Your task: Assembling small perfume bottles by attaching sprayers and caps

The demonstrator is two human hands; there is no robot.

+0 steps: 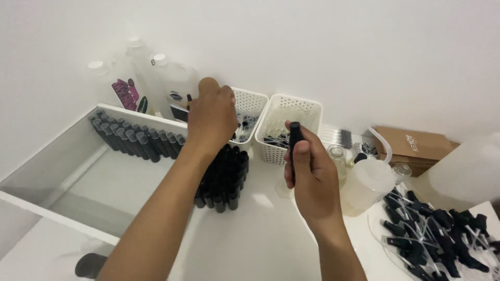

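So the right hand [311,174] is wrapped around a small black bottle [295,136], held upright over the white tabletop [260,234], with the bottle's top poking out above the fingers right in front of the right-hand white basket [291,127]. The left hand [211,120] is stretched out further back, fingers dipping down at the rim of the left white basket [249,112], which has small dark bits in it; can't really tell if it's actually pinching anything, since the back of the hand covers the fingertips. Just under that left wrist there's a tight cluster of black bottles [224,179] standing on the table, and off to the left another row of black bottles [138,140] lines the back edge of a shallow white tray [62,171]. Behind that are a few big clear jugs with white caps [169,83] against the wall. On the right side there's a frosted plastic jug [367,184], a brown cardboard box [416,148], and a messy pile of black spray tops with thin tubes [437,234].
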